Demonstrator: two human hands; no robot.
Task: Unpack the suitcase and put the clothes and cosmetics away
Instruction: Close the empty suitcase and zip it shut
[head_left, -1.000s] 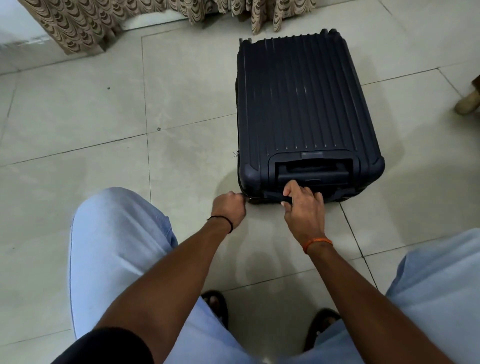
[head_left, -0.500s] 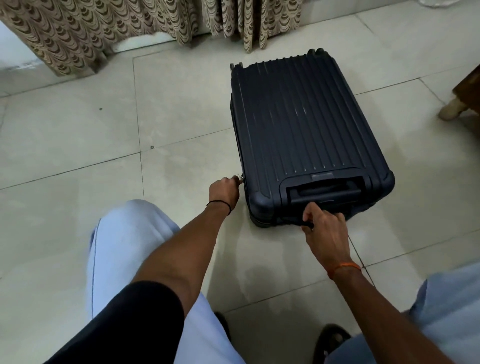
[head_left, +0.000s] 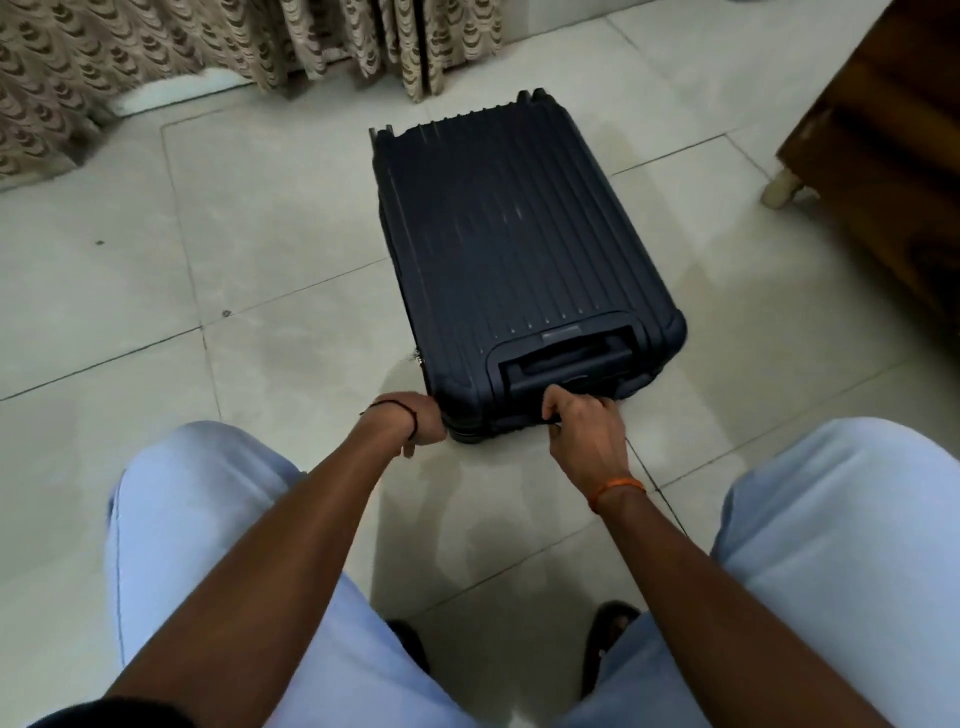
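I see a dark ribbed suitcase (head_left: 519, 260) lying flat and closed on the tiled floor (head_left: 234, 260), its near end directly ahead of both hands, with a patterned curtain (head_left: 156, 52) beyond it and wooden furniture (head_left: 883, 156) to its right. My right hand (head_left: 582, 431) curls over the near edge below the recessed handle (head_left: 566, 358), fingers gripping the shell. My left hand (head_left: 426, 426) is clenched at the near left corner, possibly pinching a zipper pull, though it is hidden.
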